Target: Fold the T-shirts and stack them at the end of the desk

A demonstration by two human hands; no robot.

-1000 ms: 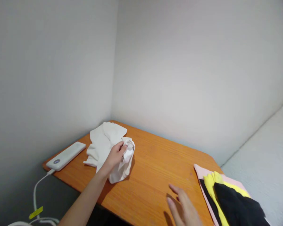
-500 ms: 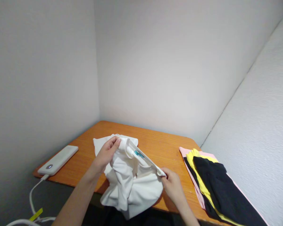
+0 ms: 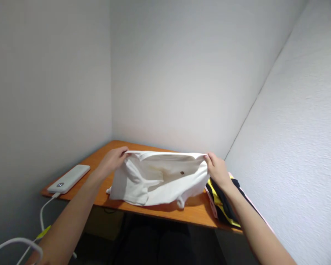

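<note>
A white shirt (image 3: 160, 184) is stretched wide between my two hands above the front of the wooden table. Its upper edge is pulled nearly straight, and the cloth below sags in loose folds, with a small dark mark on the right part. My left hand (image 3: 114, 160) pinches the upper left corner of the cloth. At the upper right corner, my right hand (image 3: 216, 169) grips the same edge with closed fingers. The lower part of the shirt hangs close to the tabletop; whether it touches all along, I cannot tell.
On the left of the table (image 3: 105, 152) lies a white power bank (image 3: 70, 178) with a white cable (image 3: 42, 213) running down off the edge. A pile of black, yellow and pink folded clothes (image 3: 223, 202) sits at the right, partly behind my right forearm. Walls enclose the table.
My hands have moved apart, the right one up and to the right. The bunched shirt is now lifted and spread sideways, and its teal label no longer shows.
</note>
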